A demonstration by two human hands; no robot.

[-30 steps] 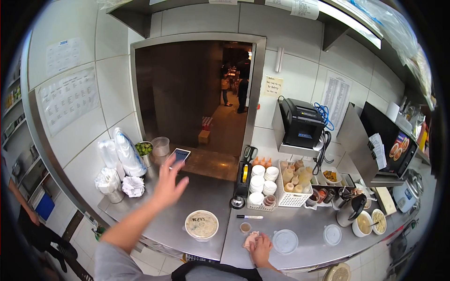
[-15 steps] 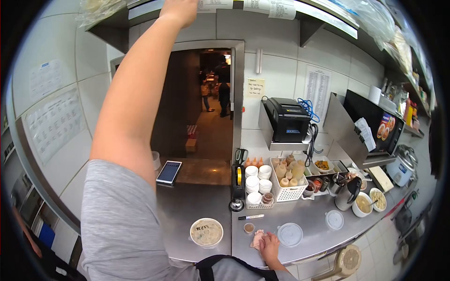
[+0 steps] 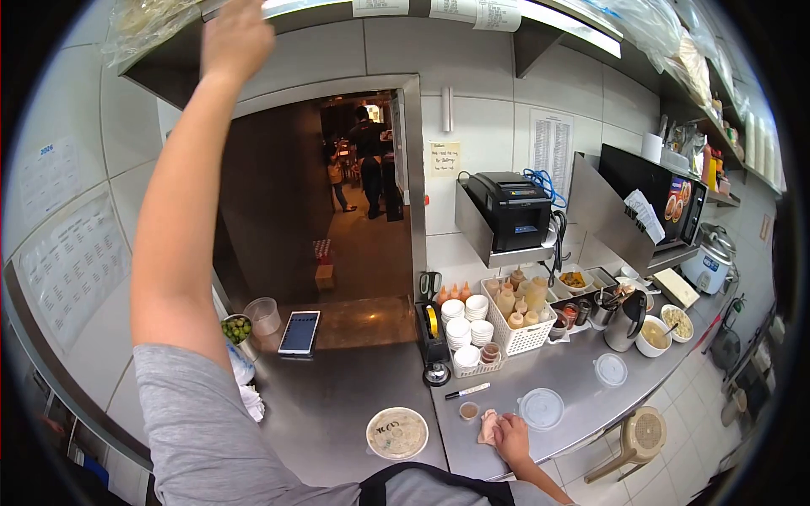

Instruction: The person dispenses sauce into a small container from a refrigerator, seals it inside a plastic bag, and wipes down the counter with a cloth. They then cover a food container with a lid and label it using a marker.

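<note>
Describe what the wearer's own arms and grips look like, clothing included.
The left arm has a heathered grey short sleeve ending near the elbow, with a bare forearm. The right forearm is bare too; its sleeve is out of view. The left grip, blurred, and the right grip show no gloves, rings or markings that I can make out.
</note>
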